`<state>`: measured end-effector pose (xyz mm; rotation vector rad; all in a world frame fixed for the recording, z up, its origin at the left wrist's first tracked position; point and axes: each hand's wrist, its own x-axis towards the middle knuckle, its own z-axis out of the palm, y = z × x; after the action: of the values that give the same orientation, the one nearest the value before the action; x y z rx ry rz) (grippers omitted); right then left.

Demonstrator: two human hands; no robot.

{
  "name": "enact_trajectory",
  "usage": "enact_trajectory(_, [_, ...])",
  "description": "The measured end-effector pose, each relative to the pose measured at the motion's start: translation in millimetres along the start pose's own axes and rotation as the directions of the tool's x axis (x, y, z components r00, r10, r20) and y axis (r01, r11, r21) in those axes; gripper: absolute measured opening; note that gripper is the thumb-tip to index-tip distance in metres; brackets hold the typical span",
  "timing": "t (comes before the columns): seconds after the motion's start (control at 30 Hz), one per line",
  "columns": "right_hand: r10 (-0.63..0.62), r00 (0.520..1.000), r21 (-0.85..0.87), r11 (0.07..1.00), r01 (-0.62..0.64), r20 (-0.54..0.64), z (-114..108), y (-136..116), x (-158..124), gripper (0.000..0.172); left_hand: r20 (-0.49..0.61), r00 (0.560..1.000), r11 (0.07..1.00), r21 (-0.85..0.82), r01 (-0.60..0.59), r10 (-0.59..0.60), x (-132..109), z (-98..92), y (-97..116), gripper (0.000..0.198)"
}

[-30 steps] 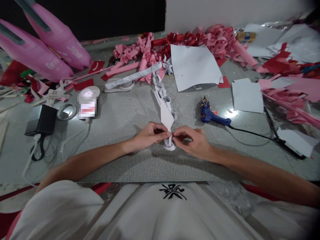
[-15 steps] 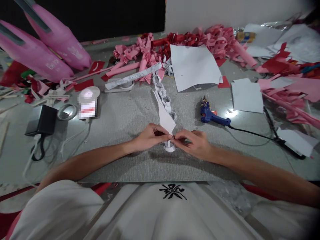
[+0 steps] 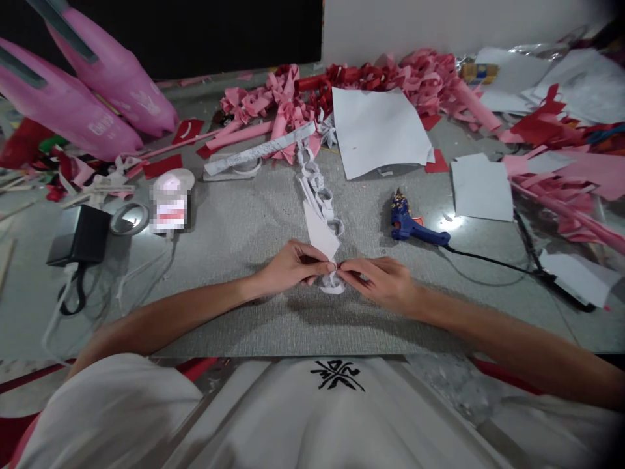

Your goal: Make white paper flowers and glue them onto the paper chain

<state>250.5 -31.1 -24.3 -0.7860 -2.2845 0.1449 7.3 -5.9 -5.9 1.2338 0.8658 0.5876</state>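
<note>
A chain of white paper loops [image 3: 322, 195] runs along the table toward me, with a flat pointed white paper piece [image 3: 319, 232] lying over its near part. My left hand [image 3: 299, 266] pinches the near end of the white paper between thumb and forefinger. Opposite it, my right hand [image 3: 378, 279] has its fingertips closed at the same spot, against the paper. Just below the fingertips a white paper loop [image 3: 334, 287] shows. What exactly lies between the right fingertips is too small to make out. To the right rests a blue hot glue gun [image 3: 410, 225].
White sheets [image 3: 381, 133] and heaps of pink and red paper strips [image 3: 424, 75] line the back. Two pink bottles [image 3: 83, 114] stand at left, near a tape roll [image 3: 129, 219] and a black charger [image 3: 81, 236]. The glue gun's cord [image 3: 488, 259] runs right.
The pointed paper piece has shifted slightly left. My right fingers have drawn closer together, and the near loop has shifted a little upward.
</note>
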Motion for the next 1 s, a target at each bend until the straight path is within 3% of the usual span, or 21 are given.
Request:
enact_trajectory(0.17, [-0.061, 0.993, -0.016, 0.998, 0.063, 0.099, -17, 2, 9, 0.017, -0.045, 0.998, 0.984, -0.175, 0.024, -0.032, 3, -0.7, -8, 0.035])
enact_trajectory(0.23, [0.002, 0.996, -0.103, 0.995, 0.007, 0.092, -35, 6, 16, 0.023, -0.077, 0.996, 0.962, -0.272, 0.02, -0.042, 5, -2.7, -10, 0.037])
enact_trajectory(0.27, [0.124, 0.988, -0.216, 0.971, -0.102, 0.094, -46, 10, 18, 0.027, -0.089, 0.995, 0.949, -0.316, 0.019, -0.049, 6, -3.8, -11, 0.038])
enact_trajectory(0.33, [0.404, 0.91, -0.514, 0.801, -0.306, 0.089, -68, 20, 19, 0.03, -0.086, 0.995, 0.926, -0.378, 0.021, -0.058, 7, -5.9, -11, 0.039])
enact_trajectory(0.4, [0.573, 0.814, -0.75, 0.578, -0.321, 0.093, -83, 35, 12, 0.033, -0.052, 0.997, 0.911, -0.411, 0.03, -0.056, 8, -7.6, -10, 0.038])
enact_trajectory(0.47, [0.646, 0.742, -0.812, 0.524, -0.259, 0.18, -89, 51, 1, 0.039, -0.013, 0.999, 0.901, -0.433, 0.038, -0.048, 8, -8.7, -9, 0.036])
enact_trajectory(0.53, [0.637, 0.719, -0.79, 0.577, -0.205, 0.279, -85, 64, -9, 0.042, 0.006, 0.999, 0.892, -0.449, 0.044, -0.046, 8, -9.5, -9, 0.035])
enact_trajectory(0.6, [0.61, 0.726, -0.748, 0.631, -0.205, 0.316, -79, 71, -12, 0.039, 0.003, 0.998, 0.885, -0.463, 0.054, -0.059, 9, -10.2, -8, 0.033])
enact_trajectory(0.7, [0.633, 0.731, -0.686, 0.651, -0.326, 0.253, -74, 68, -4, 0.025, -0.007, 0.996, 0.875, -0.479, 0.074, -0.088, 11, -11.2, -8, 0.032])
enact_trajectory(0.8, [0.659, 0.739, -0.593, 0.654, -0.47, 0.141, -79, 60, 11, 0.027, -0.016, 0.995, 0.868, -0.492, 0.074, -0.094, 10, -11.9, -9, 0.036])
enact_trajectory(0.9, [0.585, 0.802, -0.346, 0.781, -0.519, 0.118, -82, 52, 17, 0.021, -0.044, 0.993, 0.87, -0.488, 0.075, -0.11, 8, -11.1, -10, 0.039])
enact_trajectory(1.0, [0.499, 0.844, -0.03, 0.864, -0.503, 0.195, -80, 42, 13, 0.015, -0.068, 0.989, 0.875, -0.477, 0.086, -0.134, 7, -9.5, -8, 0.041])
